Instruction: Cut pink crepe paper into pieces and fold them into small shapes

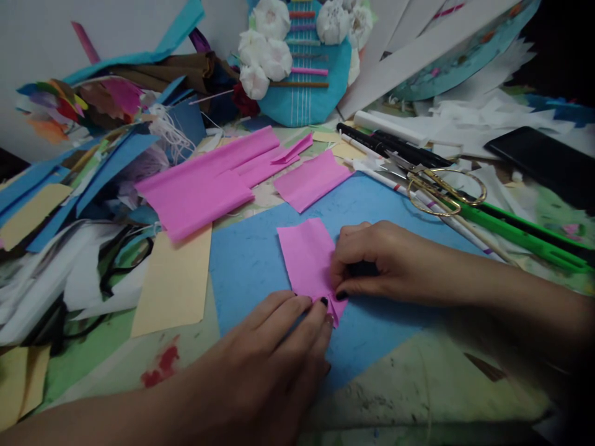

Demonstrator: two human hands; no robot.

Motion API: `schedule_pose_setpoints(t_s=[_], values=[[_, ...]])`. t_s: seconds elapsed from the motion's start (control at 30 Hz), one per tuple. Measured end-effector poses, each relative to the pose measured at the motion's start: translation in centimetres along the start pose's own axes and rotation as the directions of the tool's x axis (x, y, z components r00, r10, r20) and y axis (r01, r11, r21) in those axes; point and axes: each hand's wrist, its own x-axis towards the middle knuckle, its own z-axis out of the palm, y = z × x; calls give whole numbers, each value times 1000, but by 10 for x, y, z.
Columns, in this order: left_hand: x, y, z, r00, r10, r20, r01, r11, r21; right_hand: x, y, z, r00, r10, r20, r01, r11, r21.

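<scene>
A small piece of pink crepe paper point(304, 254) lies on a blue sheet point(251, 266), its lower edge gathered into folds. My left hand point(283, 341) is closed over that lower edge, with the fingertips pressed on the folds. At the paper's lower right edge, my right hand point(372, 260) pinches it between thumb and curled fingers. Just beyond is another cut pink piece point(313, 179), flat and apart from both hands. Larger folded pink crepe paper point(199, 198) rests farther left.
Gold-handled scissors point(441, 189), black pens point(367, 141) and a green cutter point(525, 232) lie to the right, near a black phone point(543, 161). A turquoise paper guitar point(304, 99) with white flowers stands behind. Paper scraps point(106, 266) crowd the left, beside a beige card point(174, 285).
</scene>
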Motion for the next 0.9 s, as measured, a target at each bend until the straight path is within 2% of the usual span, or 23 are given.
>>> schedule_pose_setpoints(t_s=[0.1, 0.27, 0.6, 0.8, 0.9], values=[[3, 0, -2, 1000, -11, -9, 11, 999, -30, 0, 0, 0, 1000, -5, -5, 5, 1000, -9], [3, 0, 1, 999, 43, 20, -44, 999, 15, 1, -1, 1, 1000, 5, -12, -5, 999, -32], [4, -4, -2, 998, 59, -22, -59, 998, -12, 2, -1, 2, 1000, 1, -17, -2, 1000, -30], [9, -3, 0, 994, 42, 105, -41, 999, -13, 0, 0, 3, 999, 20, -42, -22, 999, -41], [9, -3, -1, 990, -2, 140, 10, 998, -58, 0, 0, 4, 996, 49, -69, -52, 998, -37]])
